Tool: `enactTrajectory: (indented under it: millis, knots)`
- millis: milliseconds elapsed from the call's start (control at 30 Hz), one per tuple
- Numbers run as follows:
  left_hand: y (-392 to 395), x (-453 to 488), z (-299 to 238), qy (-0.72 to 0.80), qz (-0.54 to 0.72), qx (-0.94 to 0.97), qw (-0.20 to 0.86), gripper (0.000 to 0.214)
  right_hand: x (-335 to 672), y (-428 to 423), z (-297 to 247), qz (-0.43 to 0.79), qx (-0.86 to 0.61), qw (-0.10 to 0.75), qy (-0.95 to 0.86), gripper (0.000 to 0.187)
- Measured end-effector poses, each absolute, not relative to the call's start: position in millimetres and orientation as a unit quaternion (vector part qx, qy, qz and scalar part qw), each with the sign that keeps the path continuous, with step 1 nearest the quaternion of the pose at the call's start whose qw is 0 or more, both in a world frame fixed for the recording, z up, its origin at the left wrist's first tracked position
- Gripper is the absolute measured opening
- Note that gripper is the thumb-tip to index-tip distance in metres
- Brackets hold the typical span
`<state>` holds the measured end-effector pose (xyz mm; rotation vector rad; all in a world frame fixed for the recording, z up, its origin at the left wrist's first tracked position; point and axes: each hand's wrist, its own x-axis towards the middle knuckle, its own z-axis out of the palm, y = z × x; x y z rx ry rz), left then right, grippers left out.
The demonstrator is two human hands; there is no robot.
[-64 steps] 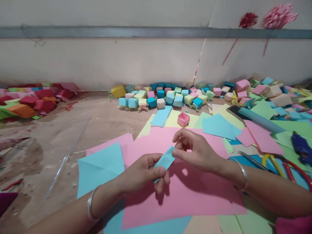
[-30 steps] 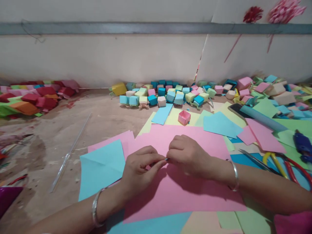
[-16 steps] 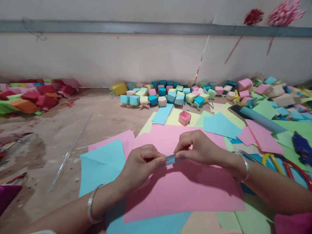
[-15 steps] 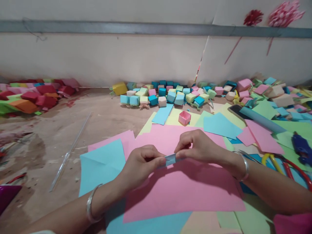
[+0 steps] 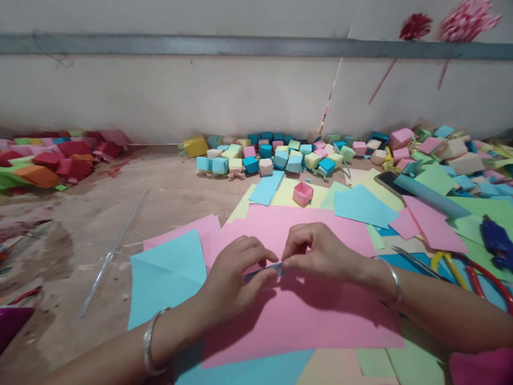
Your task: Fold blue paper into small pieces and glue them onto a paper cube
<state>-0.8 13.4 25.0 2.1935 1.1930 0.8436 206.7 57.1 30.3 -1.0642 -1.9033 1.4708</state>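
Observation:
My left hand and my right hand meet over a large pink sheet and pinch a small folded strip of light blue paper between their fingertips. The strip shows edge-on, mostly hidden by the fingers. Each wrist wears a silver bangle. A light blue sheet lies just left of my left hand.
Several small folded paper cubes line the wall, and an open pink cube sits nearer. Red and orange folded pieces lie at the far left. A clear ruler rests on the wooden floor. Scissors and a blue glue gun lie at the right.
The blue strip was wider and held up two seconds ago. It is now folded narrower and pressed low over the pink sheet, with both hands drawn close together.

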Motion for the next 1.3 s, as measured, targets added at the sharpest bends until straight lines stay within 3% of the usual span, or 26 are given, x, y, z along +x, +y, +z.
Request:
enactTrajectory:
  millis: [133,300,433,600,733,867,1033,1133,1300]
  knots:
    - [12.7,-1.2,26.4,0.444,0.372,0.773,0.259,0.016,204.6,52.3,29.5,0.486,-0.340,0.323,-0.737,0.013]
    - [16.8,-6.0,25.7,0.455,0.482,0.716,0.220,0.013,210.4,56.3,30.2,0.315,-0.243,0.436,-0.807,0.025]
    - [16.4,-6.1,23.5,0.431,0.496,0.724,0.210,0.013,210.0,51.8,32.8,0.220,-0.211,0.460,-0.834,0.020]
    - [14.6,-4.1,21.3,0.427,0.475,0.743,0.200,0.013,205.5,49.1,33.0,0.184,-0.223,0.456,-0.842,0.010]
    - [13.4,-3.3,21.6,0.420,0.465,0.756,0.188,0.012,204.5,50.0,30.5,0.216,-0.228,0.439,-0.842,0.010]
    - [11.1,-3.1,23.3,0.425,0.447,0.759,0.209,0.013,204.5,47.7,28.2,0.331,-0.285,0.418,-0.797,0.009]
    - [10.3,0.4,25.1,0.476,0.405,0.678,0.387,0.015,202.4,46.4,28.2,0.455,-0.353,0.422,-0.700,0.018]
    - [11.7,2.0,25.0,0.504,0.371,0.599,0.499,0.020,201.6,50.0,28.9,0.531,-0.376,0.373,-0.661,0.016]
    - [13.2,2.7,24.0,0.525,0.346,0.542,0.558,0.025,200.7,55.3,28.1,0.609,-0.381,0.279,-0.637,0.026]
